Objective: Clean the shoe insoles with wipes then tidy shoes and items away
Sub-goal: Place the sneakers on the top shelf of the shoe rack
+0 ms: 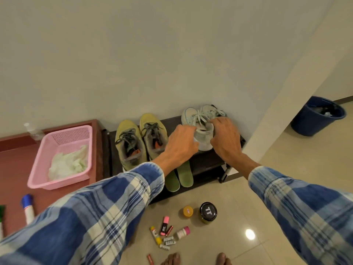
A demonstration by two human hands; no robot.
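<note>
A plain off-white wall (133, 54) fills the upper half of the frame. At the right it turns a corner, and its side face (286, 111) looks paler. Glossy beige floor tiles (305, 159) cover the lower right and carry one round, bright reflection of a light (250, 234). A low black shoe rack (206, 161) stands against the wall at centre. Just beside it, at the left edge, is a reddish-brown cabinet top (17, 163). A blue bin (315, 123) stands at the right.
</note>
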